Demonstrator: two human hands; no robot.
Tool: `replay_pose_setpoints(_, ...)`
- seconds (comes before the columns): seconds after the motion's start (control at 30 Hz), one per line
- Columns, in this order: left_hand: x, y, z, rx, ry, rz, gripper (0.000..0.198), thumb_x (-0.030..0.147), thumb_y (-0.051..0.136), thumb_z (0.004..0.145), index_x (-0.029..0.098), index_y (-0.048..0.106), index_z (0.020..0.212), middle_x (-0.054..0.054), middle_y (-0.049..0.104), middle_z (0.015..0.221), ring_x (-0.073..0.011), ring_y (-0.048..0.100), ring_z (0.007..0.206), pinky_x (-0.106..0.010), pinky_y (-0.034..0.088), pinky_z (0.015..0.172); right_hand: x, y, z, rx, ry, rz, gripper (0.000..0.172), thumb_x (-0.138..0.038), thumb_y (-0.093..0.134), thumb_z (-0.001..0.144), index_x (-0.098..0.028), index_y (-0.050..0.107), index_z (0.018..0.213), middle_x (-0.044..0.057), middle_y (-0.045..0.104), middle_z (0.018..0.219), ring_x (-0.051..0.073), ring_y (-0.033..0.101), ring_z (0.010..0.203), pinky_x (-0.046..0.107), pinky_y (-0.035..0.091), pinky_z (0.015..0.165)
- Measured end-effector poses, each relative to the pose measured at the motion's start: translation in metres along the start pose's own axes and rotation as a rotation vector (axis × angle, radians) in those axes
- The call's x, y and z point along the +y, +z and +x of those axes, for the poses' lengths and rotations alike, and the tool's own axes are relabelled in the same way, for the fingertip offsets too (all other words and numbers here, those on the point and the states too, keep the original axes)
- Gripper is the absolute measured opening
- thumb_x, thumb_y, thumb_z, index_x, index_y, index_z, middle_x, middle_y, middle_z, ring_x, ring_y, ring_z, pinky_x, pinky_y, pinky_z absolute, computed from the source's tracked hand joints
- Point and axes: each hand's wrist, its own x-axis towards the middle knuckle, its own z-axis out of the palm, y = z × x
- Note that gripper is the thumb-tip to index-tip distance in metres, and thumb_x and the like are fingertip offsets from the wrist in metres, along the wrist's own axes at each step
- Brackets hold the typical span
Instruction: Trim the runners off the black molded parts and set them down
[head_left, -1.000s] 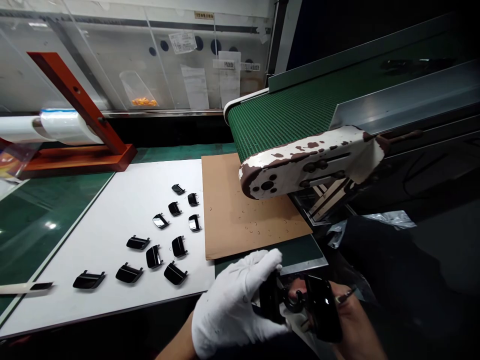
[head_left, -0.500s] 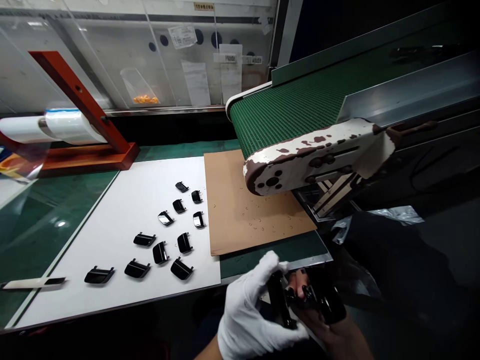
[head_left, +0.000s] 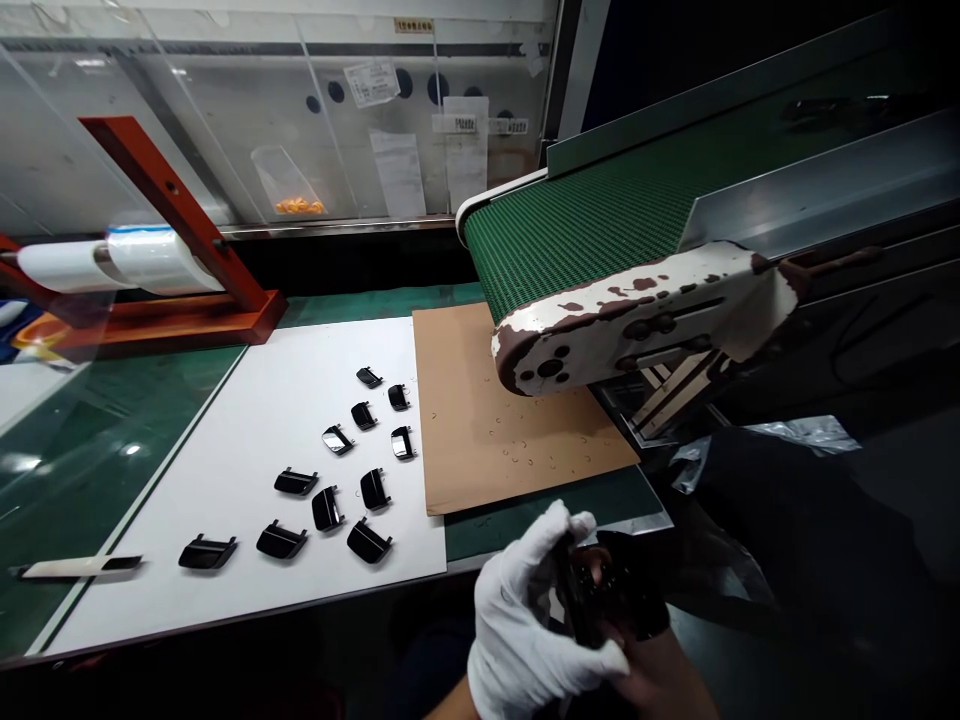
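My left hand (head_left: pixel 529 610), in a white glove, is closed around a glossy black plastic part (head_left: pixel 581 600) just off the table's front edge. My bare right hand (head_left: pixel 645 655) grips the same black part (head_left: pixel 630 590) from the right side, its fingers mostly hidden behind it. Several small black plastic pieces (head_left: pixel 330 480) lie spread on a white sheet (head_left: pixel 225 480) to the left of my hands.
A brown cardboard sheet (head_left: pixel 480 420) lies beside the white sheet under the end of a green conveyor belt (head_left: pixel 585 240) with a chipped white end plate (head_left: pixel 637 310). An orange stand (head_left: pixel 180 260) holds a film roll (head_left: pixel 142 260). A flat strip (head_left: pixel 75 567) rests at the left.
Both hands with the black part have shifted right and lower in view, and drawn closer together; the camera view has moved slightly. The pieces on the sheet have not moved.
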Motion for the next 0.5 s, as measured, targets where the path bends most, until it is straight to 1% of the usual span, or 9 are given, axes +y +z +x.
replay_pose_setpoints(0.03, 0.001, -0.002, 0.001, -0.017, -0.034, 0.079, 0.084, 0.019, 0.09, 0.049, 0.02, 0.059, 0.127, -0.012, 0.07, 0.116, -0.032, 0.067, 0.107, -0.039, 0.055, 0.096, -0.005, -0.002, -0.001, 0.008, 0.005, 0.01, 0.047, -0.068, 0.072, 0.06, -0.023, 0.059, 0.06, 0.0, 0.06, 0.061, 0.006, 0.033, 0.035, 0.021, 0.023, 0.031)
replay_pose_setpoints(0.1, 0.008, -0.005, 0.006, -0.085, -0.107, 0.251, 0.074, 0.017, 0.089, 0.047, 0.019, 0.066, 0.118, -0.009, 0.072, 0.109, -0.0307, 0.068, 0.101, -0.041, 0.053, 0.097, -0.017, -0.008, -0.003, 0.022, 0.003, -0.005, 0.046, -0.065, 0.075, 0.058, -0.022, 0.059, 0.059, -0.002, 0.058, 0.059, 0.003, 0.025, 0.034, 0.02, 0.022, 0.032)
replay_pose_setpoints(0.17, 0.018, -0.008, 0.012, -0.217, -0.18, 0.382, 0.063, 0.016, 0.088, 0.05, 0.02, 0.069, 0.11, -0.004, 0.072, 0.097, -0.025, 0.068, 0.089, -0.036, 0.055, 0.091, -0.027, -0.017, -0.006, 0.021, 0.006, -0.058, 0.046, -0.062, 0.079, 0.054, -0.02, 0.06, 0.056, -0.004, 0.053, 0.052, 0.002, 0.021, 0.034, 0.019, 0.019, 0.032)
replay_pose_setpoints(0.23, 0.027, -0.011, 0.018, -0.359, -0.234, 0.478, 0.052, 0.021, 0.086, 0.058, 0.023, 0.069, 0.107, 0.001, 0.066, 0.087, -0.0189, 0.064, 0.08, -0.029, 0.055, 0.08, -0.034, -0.025, -0.008, 0.001, 0.03, -0.142, 0.046, -0.057, 0.082, 0.052, -0.017, 0.059, 0.053, -0.006, 0.045, 0.042, 0.001, 0.022, 0.033, 0.018, 0.015, 0.032)
replay_pose_setpoints(0.3, 0.03, -0.016, 0.021, -0.464, -0.249, 0.578, 0.039, 0.028, 0.083, 0.066, 0.024, 0.069, 0.102, 0.003, 0.061, 0.082, -0.0156, 0.059, 0.077, -0.024, 0.052, 0.074, -0.037, -0.029, -0.01, -0.019, 0.076, -0.241, 0.042, -0.048, 0.084, 0.056, -0.016, 0.057, 0.05, -0.008, 0.039, 0.037, 0.001, 0.022, 0.031, 0.017, 0.013, 0.032)
replay_pose_setpoints(0.4, 0.025, -0.02, 0.018, -0.607, -0.241, 0.685, 0.026, 0.025, 0.082, 0.067, 0.023, 0.068, 0.089, 0.003, 0.062, 0.085, -0.0137, 0.059, 0.079, -0.02, 0.049, 0.075, -0.035, -0.031, -0.015, -0.054, 0.165, -0.368, 0.031, -0.032, 0.082, 0.063, -0.015, 0.059, 0.051, -0.007, 0.043, 0.037, 0.002, 0.029, 0.028, 0.016, 0.015, 0.031)
replay_pose_setpoints(0.43, 0.022, -0.019, 0.016, -0.646, -0.24, 0.701, 0.025, 0.024, 0.082, 0.067, 0.022, 0.067, 0.086, 0.003, 0.063, 0.086, -0.0139, 0.059, 0.08, -0.02, 0.049, 0.076, -0.035, -0.031, -0.018, -0.061, 0.185, -0.403, 0.029, -0.03, 0.081, 0.064, -0.015, 0.059, 0.052, -0.007, 0.044, 0.037, 0.003, 0.032, 0.027, 0.016, 0.016, 0.031)
replay_pose_setpoints(0.5, 0.016, -0.015, 0.012, -0.68, -0.242, 0.729, 0.026, 0.027, 0.082, 0.065, 0.022, 0.065, 0.084, 0.002, 0.064, 0.084, -0.0164, 0.06, 0.082, -0.023, 0.05, 0.079, -0.035, -0.033, -0.026, -0.048, 0.202, -0.497, 0.029, -0.032, 0.078, 0.067, -0.015, 0.059, 0.053, -0.008, 0.041, 0.037, 0.003, 0.034, 0.028, 0.016, 0.018, 0.032)
